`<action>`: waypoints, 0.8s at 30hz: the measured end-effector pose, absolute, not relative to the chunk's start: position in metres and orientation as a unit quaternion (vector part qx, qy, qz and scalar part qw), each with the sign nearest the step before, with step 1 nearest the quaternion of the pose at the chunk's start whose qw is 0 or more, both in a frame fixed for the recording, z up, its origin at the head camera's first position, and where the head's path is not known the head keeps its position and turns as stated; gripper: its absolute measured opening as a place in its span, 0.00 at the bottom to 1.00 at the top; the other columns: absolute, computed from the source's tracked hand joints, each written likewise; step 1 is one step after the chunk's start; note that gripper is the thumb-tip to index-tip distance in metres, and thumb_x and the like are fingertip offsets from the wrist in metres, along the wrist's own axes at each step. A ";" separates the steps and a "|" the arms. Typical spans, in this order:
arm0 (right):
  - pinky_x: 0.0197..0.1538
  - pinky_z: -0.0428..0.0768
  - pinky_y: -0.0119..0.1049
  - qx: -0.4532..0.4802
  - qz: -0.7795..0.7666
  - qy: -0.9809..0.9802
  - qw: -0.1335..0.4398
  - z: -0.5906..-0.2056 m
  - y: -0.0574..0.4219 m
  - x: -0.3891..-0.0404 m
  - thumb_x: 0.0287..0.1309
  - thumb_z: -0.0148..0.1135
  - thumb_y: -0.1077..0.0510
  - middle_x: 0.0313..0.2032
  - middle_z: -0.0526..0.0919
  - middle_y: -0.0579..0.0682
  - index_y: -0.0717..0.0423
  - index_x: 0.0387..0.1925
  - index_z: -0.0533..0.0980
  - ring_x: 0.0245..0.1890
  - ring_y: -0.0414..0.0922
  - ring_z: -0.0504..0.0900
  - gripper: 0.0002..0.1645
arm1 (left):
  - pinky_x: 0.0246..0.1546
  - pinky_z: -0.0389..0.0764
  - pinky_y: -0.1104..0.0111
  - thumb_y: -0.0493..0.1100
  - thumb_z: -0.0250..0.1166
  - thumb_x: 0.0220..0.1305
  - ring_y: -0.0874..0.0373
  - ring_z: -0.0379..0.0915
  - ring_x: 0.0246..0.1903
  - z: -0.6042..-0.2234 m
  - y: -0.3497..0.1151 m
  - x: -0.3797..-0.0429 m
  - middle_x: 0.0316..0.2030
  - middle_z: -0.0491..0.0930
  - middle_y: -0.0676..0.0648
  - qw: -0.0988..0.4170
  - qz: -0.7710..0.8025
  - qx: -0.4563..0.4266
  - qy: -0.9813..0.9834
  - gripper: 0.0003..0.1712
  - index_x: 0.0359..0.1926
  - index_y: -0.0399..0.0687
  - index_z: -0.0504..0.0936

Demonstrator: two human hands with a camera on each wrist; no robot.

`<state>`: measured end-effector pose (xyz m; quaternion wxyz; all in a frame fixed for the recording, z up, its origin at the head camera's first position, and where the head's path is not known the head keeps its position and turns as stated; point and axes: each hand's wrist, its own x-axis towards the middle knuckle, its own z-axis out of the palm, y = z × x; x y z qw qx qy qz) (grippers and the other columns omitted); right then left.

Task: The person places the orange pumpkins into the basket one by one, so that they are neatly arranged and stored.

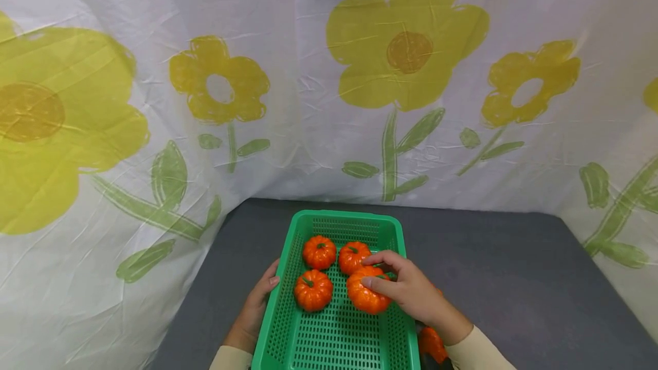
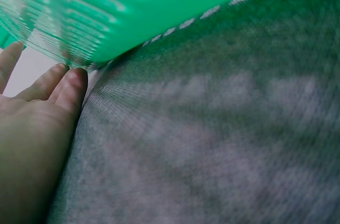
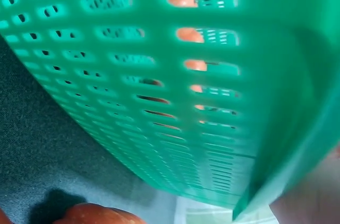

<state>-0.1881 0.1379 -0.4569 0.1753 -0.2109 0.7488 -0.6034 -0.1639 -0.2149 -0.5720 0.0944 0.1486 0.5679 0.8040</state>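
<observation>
A green perforated plastic basket (image 1: 339, 347) stands in front of me with several orange toy pumpkins in it. My right hand (image 1: 406, 287), reaching over the basket's right rim, pinches one pumpkin (image 1: 367, 296) between thumb and fingers. Behind it sits another pumpkin (image 1: 353, 256), partly covered by the fingers. Two pumpkins (image 1: 319, 252) (image 1: 313, 290) lie along the left side. Outside the basket's left wall is my left hand (image 1: 257, 301); its fingers (image 2: 69, 88) look fairly straight, touching the green wall in the left wrist view. Part of my right hand (image 3: 313, 192) shows at that wrist view's edge.
On the dark grey table (image 1: 493, 278), right of the basket, an orange pumpkin (image 1: 432, 344) is partly hidden under my right forearm. A dark object (image 1: 437, 364) lies beside it. White curtain (image 1: 293, 101) with yellow flowers surrounds the table's back and sides.
</observation>
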 end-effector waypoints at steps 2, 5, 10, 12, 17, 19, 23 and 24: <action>0.50 0.84 0.47 -0.212 -0.600 0.751 0.176 -0.459 0.136 -0.189 0.75 0.71 0.54 0.65 0.78 0.59 0.60 0.64 0.80 0.59 0.58 0.78 0.24 | 0.72 0.70 0.57 0.43 0.37 0.83 0.44 0.60 0.77 -0.573 -0.215 -0.164 0.84 0.47 0.31 0.090 0.801 0.149 0.572 0.39 0.89 0.43 0.43; 0.52 0.83 0.49 -0.220 -0.591 0.757 0.170 -0.461 0.133 -0.191 0.75 0.72 0.53 0.64 0.79 0.57 0.59 0.64 0.80 0.60 0.59 0.77 0.23 | 0.71 0.70 0.58 0.42 0.37 0.83 0.44 0.61 0.77 -0.573 -0.216 -0.164 0.84 0.48 0.31 0.087 0.799 0.152 0.575 0.39 0.89 0.42 0.44; 0.57 0.80 0.53 -0.243 -0.572 0.767 0.158 -0.465 0.127 -0.194 0.75 0.71 0.52 0.62 0.80 0.53 0.59 0.63 0.81 0.61 0.58 0.76 0.22 | 0.72 0.70 0.56 0.42 0.36 0.82 0.43 0.60 0.77 -0.572 -0.215 -0.163 0.84 0.46 0.32 0.098 0.806 0.156 0.563 0.39 0.89 0.42 0.41; 0.59 0.77 0.56 -0.252 -0.561 0.774 0.149 -0.467 0.124 -0.196 0.75 0.71 0.51 0.62 0.81 0.53 0.59 0.62 0.81 0.60 0.57 0.77 0.22 | 0.71 0.71 0.56 0.43 0.37 0.82 0.44 0.62 0.76 -0.570 -0.215 -0.163 0.83 0.49 0.32 0.097 0.807 0.149 0.563 0.40 0.89 0.41 0.42; 0.64 0.74 0.60 -0.259 -0.534 0.793 0.136 -0.471 0.117 -0.200 0.75 0.71 0.48 0.61 0.81 0.50 0.56 0.62 0.82 0.63 0.55 0.77 0.22 | 0.70 0.72 0.55 0.43 0.39 0.81 0.45 0.65 0.74 -0.571 -0.214 -0.163 0.83 0.51 0.32 0.097 0.810 0.130 0.564 0.41 0.89 0.42 0.44; 0.65 0.73 0.61 -0.257 -0.528 0.797 0.140 -0.471 0.114 -0.201 0.76 0.70 0.48 0.61 0.81 0.51 0.56 0.63 0.82 0.63 0.55 0.77 0.23 | 0.70 0.72 0.56 0.43 0.38 0.81 0.45 0.64 0.75 -0.571 -0.214 -0.163 0.83 0.49 0.31 0.099 0.810 0.131 0.564 0.41 0.89 0.43 0.43; 0.63 0.75 0.60 -0.262 -0.520 0.799 0.147 -0.472 0.108 -0.202 0.77 0.69 0.49 0.63 0.80 0.53 0.56 0.64 0.81 0.63 0.55 0.77 0.23 | 0.70 0.72 0.56 0.42 0.37 0.81 0.45 0.64 0.75 -0.571 -0.215 -0.163 0.83 0.51 0.33 0.098 0.810 0.133 0.563 0.40 0.89 0.43 0.43; 0.62 0.75 0.59 -0.263 -0.518 0.800 0.147 -0.472 0.106 -0.202 0.77 0.69 0.49 0.64 0.79 0.52 0.56 0.64 0.81 0.62 0.54 0.77 0.22 | 0.70 0.72 0.56 0.42 0.37 0.82 0.46 0.65 0.75 -0.571 -0.215 -0.163 0.83 0.52 0.34 0.097 0.809 0.136 0.563 0.40 0.89 0.42 0.43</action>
